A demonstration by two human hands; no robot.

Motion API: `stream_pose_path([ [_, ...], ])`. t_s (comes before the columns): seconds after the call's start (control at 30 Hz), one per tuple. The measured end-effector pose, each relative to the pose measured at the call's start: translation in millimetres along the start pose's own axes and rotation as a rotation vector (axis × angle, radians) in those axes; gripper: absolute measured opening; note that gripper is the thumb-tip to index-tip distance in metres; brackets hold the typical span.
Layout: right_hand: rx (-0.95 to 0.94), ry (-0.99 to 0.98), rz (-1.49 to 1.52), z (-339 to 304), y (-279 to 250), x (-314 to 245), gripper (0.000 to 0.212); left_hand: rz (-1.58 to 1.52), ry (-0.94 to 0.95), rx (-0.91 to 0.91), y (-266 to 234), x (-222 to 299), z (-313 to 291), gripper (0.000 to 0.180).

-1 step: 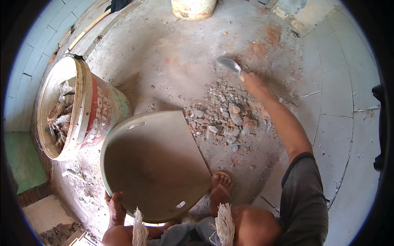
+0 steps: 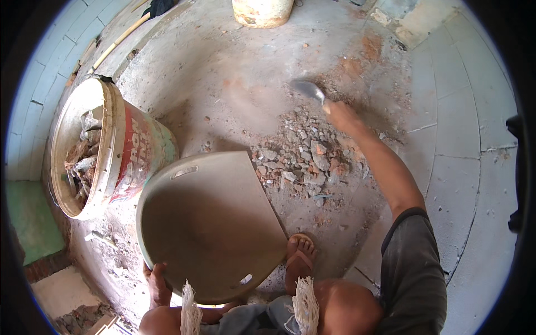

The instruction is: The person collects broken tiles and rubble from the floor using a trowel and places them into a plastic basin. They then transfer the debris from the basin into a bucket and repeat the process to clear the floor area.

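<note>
My right hand (image 2: 341, 116) reaches out over the far side of a heap of broken rubble (image 2: 304, 153). It is closed round the handle of a trowel (image 2: 307, 88), whose metal blade points left, low over the dusty floor. A wide grey-brown dustpan (image 2: 212, 218) with slots in its rim lies in front of me, its straight lip beside the rubble. At the dustpan's near left rim, my left hand (image 2: 157, 285) grips the edge with the thumb on top; its other fingers are mostly hidden.
A stained bucket (image 2: 142, 148) holding rubble leans at the left. Another bucket (image 2: 262, 12) stands at the far edge. My sandalled foot (image 2: 300, 251) is beside the dustpan's corner. Grey blocks (image 2: 455, 184) line the right, and a long wooden handle (image 2: 120, 42) lies far left.
My right hand and the trowel have shifted slightly left and nearer to me. The dustpan and my left hand stay where they were.
</note>
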State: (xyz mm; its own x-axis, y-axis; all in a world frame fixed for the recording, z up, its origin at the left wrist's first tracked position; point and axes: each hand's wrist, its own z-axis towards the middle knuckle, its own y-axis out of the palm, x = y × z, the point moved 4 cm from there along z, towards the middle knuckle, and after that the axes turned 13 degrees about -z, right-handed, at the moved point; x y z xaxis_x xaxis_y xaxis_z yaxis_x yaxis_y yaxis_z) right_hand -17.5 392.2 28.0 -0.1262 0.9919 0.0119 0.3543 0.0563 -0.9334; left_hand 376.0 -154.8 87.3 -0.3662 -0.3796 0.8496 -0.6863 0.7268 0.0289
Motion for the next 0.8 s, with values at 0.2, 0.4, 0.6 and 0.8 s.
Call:
stream_pose_path([
  [0.2, 0.053, -0.402, -0.109, -57, 39, 14, 0.026, -0.073, -0.043, 0.11, -13, -4, -22, 0.054],
  [0.4, 0.076, -0.463, -0.083, -129, 49, 20, 0.024, -0.124, -0.043, 0.02, -10, 1, -18, 0.05],
  [0.6, 0.28, 0.155, 0.001, -78, 20, 79, 0.024, -0.091, -0.028, -0.02, -8, 7, -4, 0.045],
  [0.8, 0.104, 0.025, -0.005, -100, 56, 53, 0.034, -0.066, -0.02, 0.002, -17, -7, 3, 0.045],
])
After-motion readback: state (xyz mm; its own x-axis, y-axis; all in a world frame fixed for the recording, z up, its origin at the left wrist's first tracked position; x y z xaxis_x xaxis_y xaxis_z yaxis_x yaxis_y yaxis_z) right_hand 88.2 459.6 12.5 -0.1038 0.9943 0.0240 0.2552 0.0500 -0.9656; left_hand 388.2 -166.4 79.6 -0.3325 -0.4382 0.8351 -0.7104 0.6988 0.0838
